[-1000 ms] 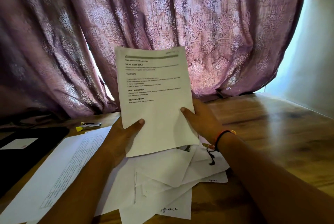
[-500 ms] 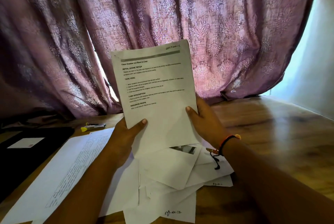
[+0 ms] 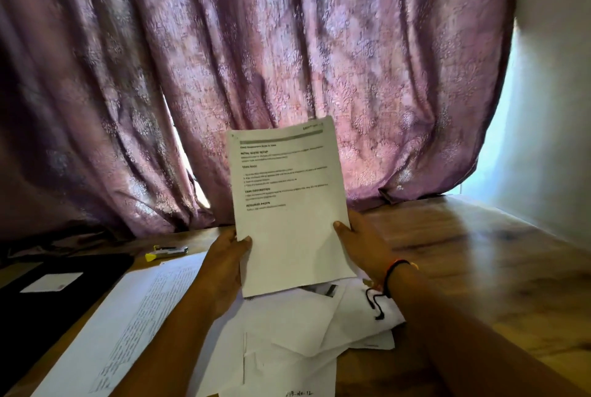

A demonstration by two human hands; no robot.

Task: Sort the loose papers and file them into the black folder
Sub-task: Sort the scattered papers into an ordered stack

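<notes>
A person's two hands hold a printed sheet (image 3: pixel 287 204) upright just above the pile of loose papers (image 3: pixel 287 348) on a wooden desk (image 3: pixel 479 268). The left hand (image 3: pixel 224 268) grips the sheet's left edge and the right hand (image 3: pixel 361 249) its right edge, each with a thumb on the front. The sheet's long axis stands nearly vertical, its top leaning slightly left, with the printed face toward the camera and the heading uppermost. Its lower edge hangs just over the pile, and its upper edge rises against the purple curtain (image 3: pixel 287 60) behind the pile. Right of the pile, bare wood runs to a pale wall (image 3: pixel 550 108). Left of the pile lie a long printed page (image 3: pixel 128 326), then the black folder (image 3: pixel 48 300), which runs off the frame's left edge.
</notes>
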